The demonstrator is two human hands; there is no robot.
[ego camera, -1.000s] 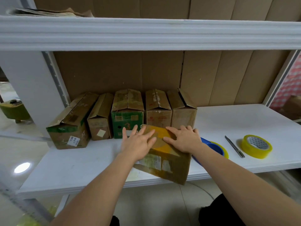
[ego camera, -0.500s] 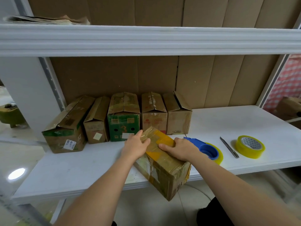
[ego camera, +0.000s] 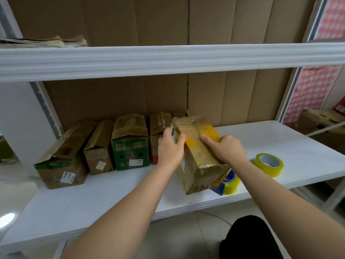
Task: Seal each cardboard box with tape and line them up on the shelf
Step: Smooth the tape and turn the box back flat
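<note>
Both hands are on the taped box [ego camera: 197, 156]. The left hand [ego camera: 172, 148] grips its far left edge with fingers wrapped over the corner; the right hand [ego camera: 225, 148] clamps the right side, thumb laid along the top by the yellow patch. The box is carried tilted, far end raised, near end hanging over the front of the shelf [ego camera: 112, 187], and I cannot tell whether any part of it rests on the board.

Just beyond the left hand stands the row of boxes [ego camera: 128, 144], and the gap the box seems bound for is at its right end, hidden behind the carried box. With the box angled like this, I would expect its leading corner to catch the last box in the row and shove it askew, or knock a loose flap.

Under the right wrist sits the blue tape dispenser [ego camera: 226, 182], touching or nearly touching the box's low end; a swing could sweep it off the edge. The yellow tape roll [ego camera: 268, 164], right of the right hand, looks safely apart.
</note>
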